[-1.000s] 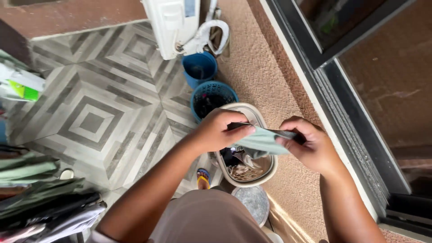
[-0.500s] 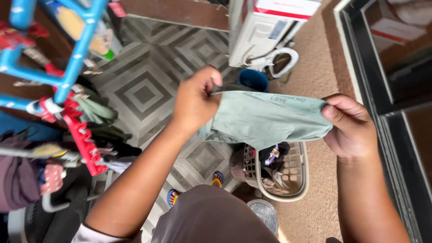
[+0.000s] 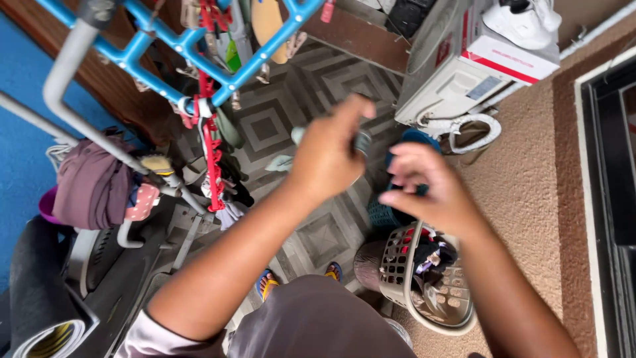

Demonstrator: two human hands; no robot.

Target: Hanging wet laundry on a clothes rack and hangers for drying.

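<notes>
Above the laundry basket [image 3: 430, 292] on the floor, the left hand [image 3: 328, 156] pinches a bunched pale-green garment [image 3: 361, 140], mostly hidden; the right hand [image 3: 427, 189], just beside it, blurs, grip unclear.

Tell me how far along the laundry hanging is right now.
Done: several garments already hang on the blue plastic clip hanger and grey metal rail. In hand: the left hand and right hand are raised together, blurred, with a bit of pale green cloth showing between them; the grip is unclear. Left: the beige plastic laundry basket on the floor still holds a heap of clothes.
</notes>
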